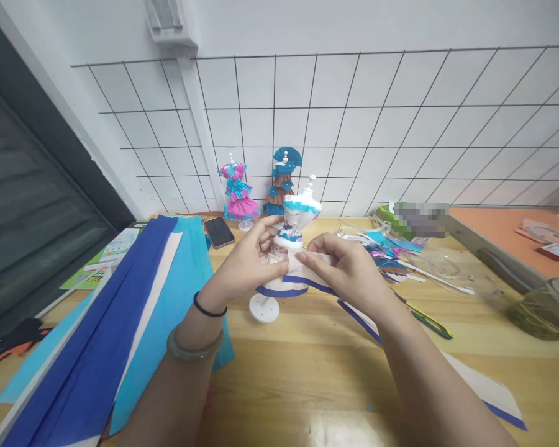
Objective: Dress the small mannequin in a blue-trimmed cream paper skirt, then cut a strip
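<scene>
A small white dress form (302, 202) with turquoise trim stands on a round white base (264, 309) in front of me. My left hand (249, 254) is wrapped round its lower body, the thumb pressing on the front and the other fingers partly hidden behind it. A white crepe paper strip with a blue edge (298, 270) lies round the skirt. My right hand (349, 267) pinches this strip between thumb and fingers, just right of the form. Past my right forearm, more white paper with a blue edge (487, 385) lies on the table.
Blue crepe paper (93, 347) and turquoise sheets (168, 335) lie at left, near a phone (219, 232). Two dressed forms, one pink (240, 208) and one brown and teal (284, 183), stand behind. Paper scraps (391, 245), a yellow-green cutter (431, 320) and a jar (547, 310) are at right.
</scene>
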{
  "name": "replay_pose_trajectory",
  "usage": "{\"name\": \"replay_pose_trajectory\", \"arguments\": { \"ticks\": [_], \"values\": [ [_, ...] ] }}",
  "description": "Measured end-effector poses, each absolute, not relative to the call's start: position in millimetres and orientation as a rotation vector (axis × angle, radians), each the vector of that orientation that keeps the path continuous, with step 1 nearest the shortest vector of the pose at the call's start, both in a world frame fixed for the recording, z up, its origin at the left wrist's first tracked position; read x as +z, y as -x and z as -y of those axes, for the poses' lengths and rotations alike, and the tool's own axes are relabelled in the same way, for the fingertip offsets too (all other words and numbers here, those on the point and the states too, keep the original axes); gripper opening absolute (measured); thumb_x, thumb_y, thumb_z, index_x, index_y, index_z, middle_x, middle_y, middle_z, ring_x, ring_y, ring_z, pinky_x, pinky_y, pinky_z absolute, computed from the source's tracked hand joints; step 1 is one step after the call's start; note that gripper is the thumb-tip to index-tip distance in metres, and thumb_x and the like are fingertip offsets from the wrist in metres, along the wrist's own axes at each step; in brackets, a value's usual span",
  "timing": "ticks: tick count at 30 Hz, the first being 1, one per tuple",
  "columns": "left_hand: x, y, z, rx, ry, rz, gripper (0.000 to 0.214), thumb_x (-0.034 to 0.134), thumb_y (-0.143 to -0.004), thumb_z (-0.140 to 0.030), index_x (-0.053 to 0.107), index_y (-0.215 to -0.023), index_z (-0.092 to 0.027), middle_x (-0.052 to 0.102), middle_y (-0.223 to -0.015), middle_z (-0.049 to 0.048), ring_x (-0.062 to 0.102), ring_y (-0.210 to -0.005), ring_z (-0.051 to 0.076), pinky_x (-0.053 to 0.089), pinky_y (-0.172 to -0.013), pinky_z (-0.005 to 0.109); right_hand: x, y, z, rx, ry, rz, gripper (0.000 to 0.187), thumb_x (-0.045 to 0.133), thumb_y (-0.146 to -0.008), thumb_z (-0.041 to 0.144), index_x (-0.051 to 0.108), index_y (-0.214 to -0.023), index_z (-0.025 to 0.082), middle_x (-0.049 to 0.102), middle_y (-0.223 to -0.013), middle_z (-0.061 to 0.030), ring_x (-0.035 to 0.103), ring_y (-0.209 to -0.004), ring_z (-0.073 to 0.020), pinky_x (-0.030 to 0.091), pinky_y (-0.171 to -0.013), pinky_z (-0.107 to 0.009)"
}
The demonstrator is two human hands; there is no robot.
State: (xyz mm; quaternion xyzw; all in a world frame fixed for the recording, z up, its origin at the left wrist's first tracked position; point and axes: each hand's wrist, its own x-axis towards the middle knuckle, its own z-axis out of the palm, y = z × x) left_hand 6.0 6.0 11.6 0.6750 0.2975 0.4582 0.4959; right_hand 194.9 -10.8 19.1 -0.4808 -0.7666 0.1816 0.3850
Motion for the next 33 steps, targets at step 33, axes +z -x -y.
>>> {"name": "replay_pose_trajectory", "arguments": {
  "ticks": [33],
  "values": [
    [12.0, -11.8, -2.8, 1.115, -1.714, -0.723, 0.055, 0.054, -0.081, -0.012, 0.037, -0.132, -0.021, 0.048, -0.134, 0.0108, 0.047, -0.124, 0.022, 0.041, -0.101, 0.035, 17.8, -186.8, 16.5, 0.074, 1.437, 1.965, 0.028, 0.055, -0.083, 0.047, 0.057, -0.079, 0.02, 0.057, -0.056, 0.0002, 0.052, -0.053, -0.0151, 0.032, -0.052, -0.024]
  ]
}}
